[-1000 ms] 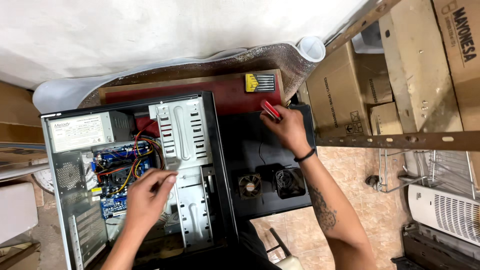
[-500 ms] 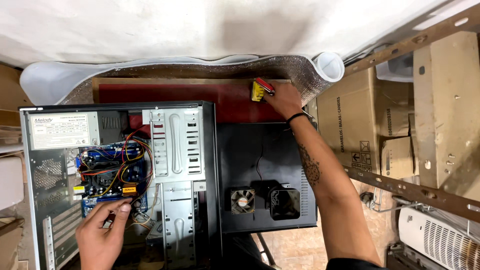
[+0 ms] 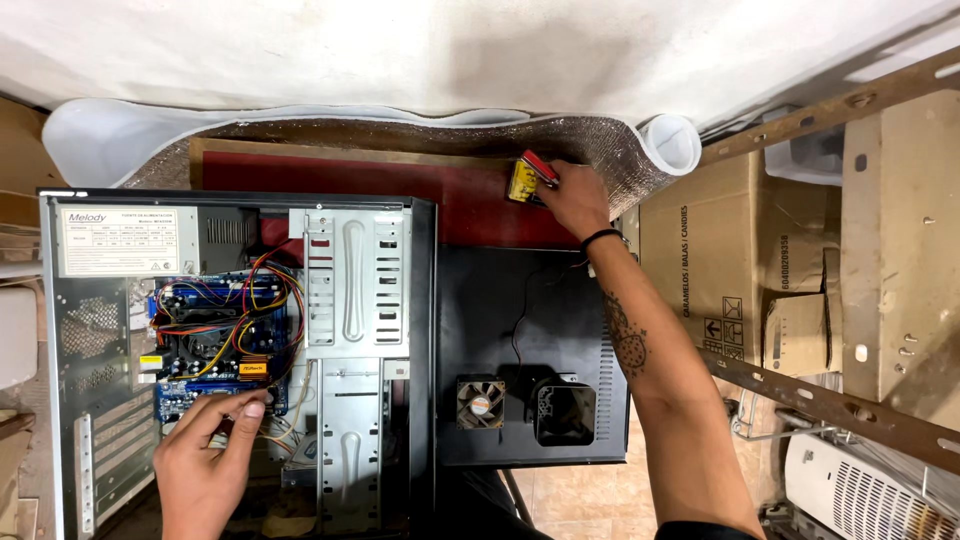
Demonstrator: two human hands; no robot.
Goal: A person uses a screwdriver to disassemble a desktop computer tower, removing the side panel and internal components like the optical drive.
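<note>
My right hand (image 3: 575,195) is stretched out to the far edge of the red board (image 3: 440,195), fingers closed around a small yellow box (image 3: 522,181) with a red-handled tool (image 3: 540,167) on top. The tool's long axis runs diagonally, pointing up-left. My left hand (image 3: 205,465) rests inside the open computer case (image 3: 240,350), fingertips pinched loosely at the circuit board (image 3: 200,340); whether it holds anything, I cannot tell.

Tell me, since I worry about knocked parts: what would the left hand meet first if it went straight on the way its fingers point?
Probably the blue motherboard with its coloured cables: the left hand points up into the open computer case, fingers already at the board's edge. Depth is unclear.
</note>
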